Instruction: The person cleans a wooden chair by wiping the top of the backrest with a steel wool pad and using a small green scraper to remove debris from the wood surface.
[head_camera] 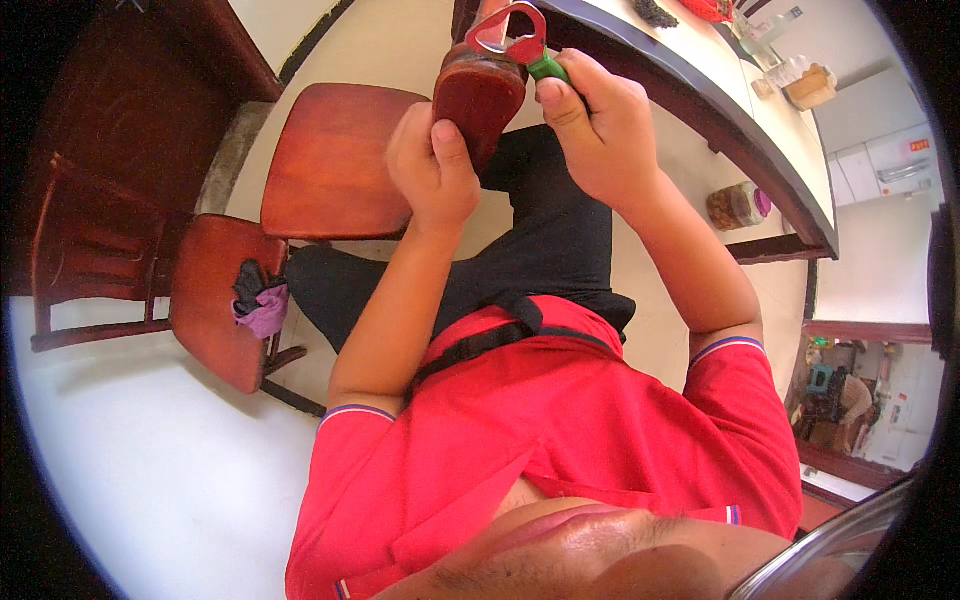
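My left hand (439, 172) grips the lower end of a dark red-brown object (480, 109) with a smooth rounded face and a brown rim, its thumb pressed on the face. I cannot tell exactly what this object is. My right hand (607, 124) is closed on the green handle of a hand tool (538, 46) with a red, open-looped head, possibly a peeler. The tool's head lies over the top of the brown object, beside a pale pinkish piece (493, 26). Whether the head touches that piece is not plain.
A long table (720, 67) curves along the upper right, with bottles (772, 34) on it. A lidded jar (739, 206) stands beneath. Wooden chairs (337, 161) are at the left, one (217, 300) bearing black and purple cloth (262, 304). Black-trousered legs extend below my hands.
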